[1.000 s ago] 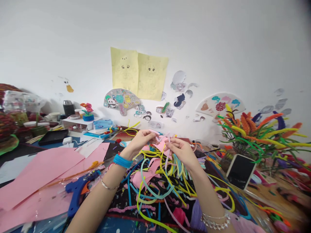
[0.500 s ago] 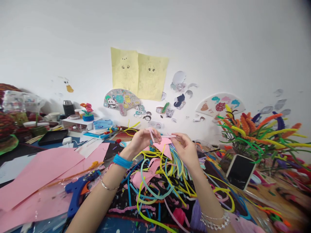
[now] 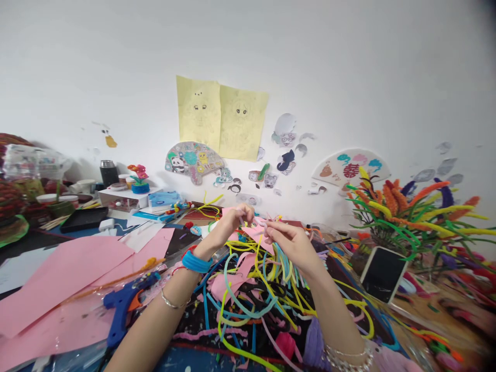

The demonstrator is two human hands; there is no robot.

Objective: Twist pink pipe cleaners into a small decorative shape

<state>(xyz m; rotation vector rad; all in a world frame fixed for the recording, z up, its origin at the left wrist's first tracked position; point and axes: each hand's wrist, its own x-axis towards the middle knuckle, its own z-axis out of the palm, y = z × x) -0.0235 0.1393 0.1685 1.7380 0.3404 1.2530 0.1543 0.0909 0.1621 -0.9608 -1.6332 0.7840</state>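
A pale lilac pipe cleaner is stretched between my hands above the middle of the table. My left hand pinches one part of it, fingers curled; my right hand grips the other end between thumb and fingertips. Just behind and below the fingers lies a pink paper piece. Beneath my hands spreads a tangle of yellow pipe cleaners and light blue pipe cleaners. The exact bend of the lilac piece near the left fingers is partly hidden.
A blue glue gun lies beside my left forearm on pink sheets. To the right, a phone leans before a bunch of pipe-cleaner flowers. A black tray and a dark thermos stand at the far left.
My right hand has shifted slightly left and down, closer to my left hand. The left fingers have curled more, and its loop of lilac pipe cleaner shows less.
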